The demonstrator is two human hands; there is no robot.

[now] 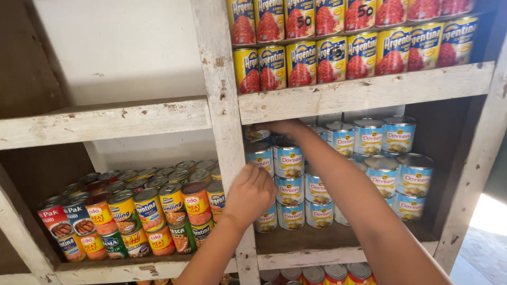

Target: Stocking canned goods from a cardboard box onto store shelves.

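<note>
Left hand (249, 194) nearest, fingers curled against the white shelf post (224, 132), knuckles touching the blue-label cans (289, 184) stacked at its 3 o'clock; whether it grips one, cannot tell. Mixed cans (142, 211) sit at its 9 o'clock in the left bay. Right hand (280, 127) farther in, at 1 o'clock from the left, reaching over the top of the blue stack under the upper shelf board (364, 92); fingers hidden, grip cannot be told. Yellow-red cans (348, 53) stand on that board at 12 o'clock.
</note>
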